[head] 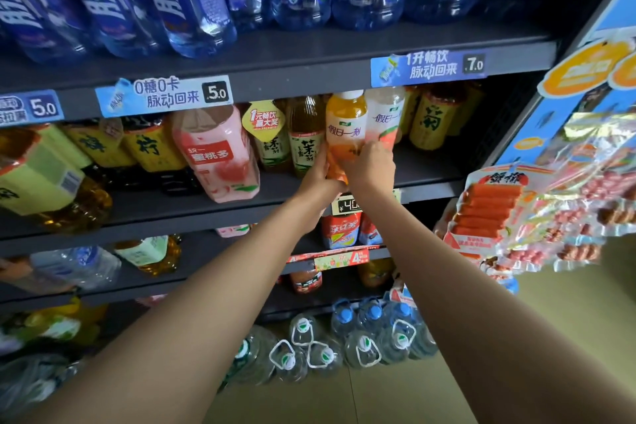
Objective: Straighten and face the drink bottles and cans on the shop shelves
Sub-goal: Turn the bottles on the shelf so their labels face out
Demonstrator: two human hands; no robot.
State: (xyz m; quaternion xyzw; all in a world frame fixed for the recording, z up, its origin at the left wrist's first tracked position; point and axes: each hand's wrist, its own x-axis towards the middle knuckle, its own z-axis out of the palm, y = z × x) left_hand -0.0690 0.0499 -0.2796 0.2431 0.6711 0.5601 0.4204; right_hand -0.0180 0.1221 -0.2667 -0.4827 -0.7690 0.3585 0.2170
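Both hands — left hand (318,175), right hand (371,165) — grip the orange bottle (346,129).

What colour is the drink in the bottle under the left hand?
Orange, with a white cap, on the orange juice bottle; head view.

Dark shelf (426,162) carries tea bottles (306,134) and juice bottles (346,127).

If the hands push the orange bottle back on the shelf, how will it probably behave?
The orange bottle looks full, so probably heavy for its size. It is tall and narrow, so a high push may tip it. Its glossy label seems slippery; both the left hand and right hand hold low.
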